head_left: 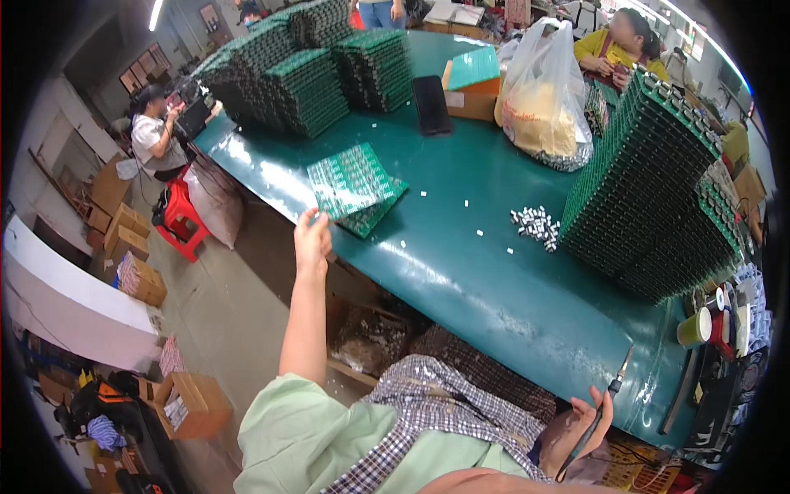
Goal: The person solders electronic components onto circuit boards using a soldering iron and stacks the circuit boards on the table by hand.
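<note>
Taking the middle of the view as the clock's hub, a glossy dark-green tabletop (461, 284) runs across it, with bright reflections toward 10 o'clock and a scuffed, whitish patch toward 4.

The left hand (313, 240), at 9 o'clock, has thumb and fingers clamped on the near corner of a green circuit-board panel (350, 179), which lies at 11 o'clock, skewed over a second panel (374, 216). The right hand (583, 432), between 4 and 5 o'clock, is closed around a soldering iron (594, 424), its tip pointing up toward 1.

A heap of small black-and-white components (536, 228) sits at 3 o'clock, with loose white pieces scattered leftward from it. Stacked circuit boards (309, 90) crowd 11 o'clock; a tall, leaning stack (638, 189) fills 2 to 3. A black smartphone (432, 105) lies near 12, beside an open carton (471, 103), and a translucent plastic bag (543, 107) stands at 1. A green cup (694, 328) is between 3 and 4.

In the room, a worker in yellow (613, 53) sits beyond the bag, toward 1 to 2. At 10 o'clock another worker in white (155, 136) sits near a red plastic stool (181, 221). Cardboard boxes (193, 403) rest at 8 o'clock beside the grey floor (226, 309).
</note>
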Demonstrator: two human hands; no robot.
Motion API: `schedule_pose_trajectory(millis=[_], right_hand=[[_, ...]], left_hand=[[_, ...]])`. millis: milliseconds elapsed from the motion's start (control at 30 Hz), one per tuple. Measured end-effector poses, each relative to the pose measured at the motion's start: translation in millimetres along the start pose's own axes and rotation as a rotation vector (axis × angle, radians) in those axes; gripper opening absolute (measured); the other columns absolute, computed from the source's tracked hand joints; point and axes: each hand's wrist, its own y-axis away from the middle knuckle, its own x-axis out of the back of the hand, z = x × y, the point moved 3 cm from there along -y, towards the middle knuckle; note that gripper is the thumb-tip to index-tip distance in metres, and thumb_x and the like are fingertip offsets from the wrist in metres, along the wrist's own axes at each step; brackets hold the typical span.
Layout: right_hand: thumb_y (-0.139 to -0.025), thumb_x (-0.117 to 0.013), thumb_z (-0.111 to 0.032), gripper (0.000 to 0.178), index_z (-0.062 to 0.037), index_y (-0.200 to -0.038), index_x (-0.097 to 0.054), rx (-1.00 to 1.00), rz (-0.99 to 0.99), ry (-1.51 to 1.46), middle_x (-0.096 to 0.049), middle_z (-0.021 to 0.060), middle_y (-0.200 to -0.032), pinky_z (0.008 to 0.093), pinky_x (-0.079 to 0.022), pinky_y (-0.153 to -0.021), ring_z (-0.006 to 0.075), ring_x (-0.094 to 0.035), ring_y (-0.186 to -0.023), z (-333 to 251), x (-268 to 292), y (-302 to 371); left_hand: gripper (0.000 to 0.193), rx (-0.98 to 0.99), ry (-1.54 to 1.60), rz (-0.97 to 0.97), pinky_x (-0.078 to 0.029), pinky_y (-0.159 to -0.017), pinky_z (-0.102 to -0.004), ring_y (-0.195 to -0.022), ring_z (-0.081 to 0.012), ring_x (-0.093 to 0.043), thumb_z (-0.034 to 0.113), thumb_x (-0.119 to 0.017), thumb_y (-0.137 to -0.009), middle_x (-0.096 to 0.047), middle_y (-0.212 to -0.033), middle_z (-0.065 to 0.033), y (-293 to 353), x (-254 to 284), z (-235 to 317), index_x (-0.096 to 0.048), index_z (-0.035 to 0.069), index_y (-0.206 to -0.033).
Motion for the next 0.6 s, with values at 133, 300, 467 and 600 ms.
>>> schedule_pose_trajectory(millis=[133,300,467,600], right_hand=[[-0.1,-0.039,-0.021,0.039,0.002,-0.13,-0.042,0.036,0.009,-0.014,-0.057,0.0195,-0.12,0.0298,-0.047,-0.077,0.0198,-0.063,-0.084,-7.2,1.0,-4.9],[-0.099,-0.04,-0.021,0.039,0.0017,-0.13,-0.043,0.001,0.012,0.035,-0.058,0.0182,-0.119,0.029,-0.047,-0.076,0.0188,-0.063,-0.082,-3.3,3.4,-7.1],[-0.099,-0.04,-0.021,0.038,0.0017,-0.13,-0.043,0.007,0.036,0.048,-0.058,0.0178,-0.119,0.0295,-0.047,-0.075,0.0183,-0.063,-0.081,-8.6,5.4,-1.9],[-0.098,-0.04,-0.017,0.037,0.0019,-0.13,-0.043,0.006,0.046,0.039,-0.058,0.0179,-0.118,0.029,-0.047,-0.075,0.0182,-0.062,-0.079,-6.4,8.9,-3.7]], left_hand=[[0.028,-0.087,0.097,0.002,-0.019,-0.034,-0.0202,-0.039,-0.0028,-0.03,0.008,-0.058,-0.091,-0.052,-0.069,-0.0002,-16.3,5.2,20.7,-0.046,0.005,-0.116],[0.028,-0.13,0.002,0.002,-0.019,-0.033,-0.0195,-0.039,-0.0028,-0.029,0.007,-0.055,-0.092,-0.057,-0.076,-0.0026,-30.5,12.5,32.1,-0.049,0.002,-0.119],[0.028,-0.049,-0.15,-0.05,-0.017,-0.035,-0.02,-0.039,-0.0031,-0.027,0.008,-0.045,-0.096,-0.055,-0.075,-0.0003,-48.4,19.2,35.0,-0.053,0.002,-0.122],[0.028,0.051,-0.272,-0.151,-0.017,-0.035,-0.0203,-0.039,-0.0032,-0.028,0.008,-0.044,-0.096,-0.051,-0.071,0.0017,-77.4,31.0,27.8,-0.054,0.005,-0.122]])
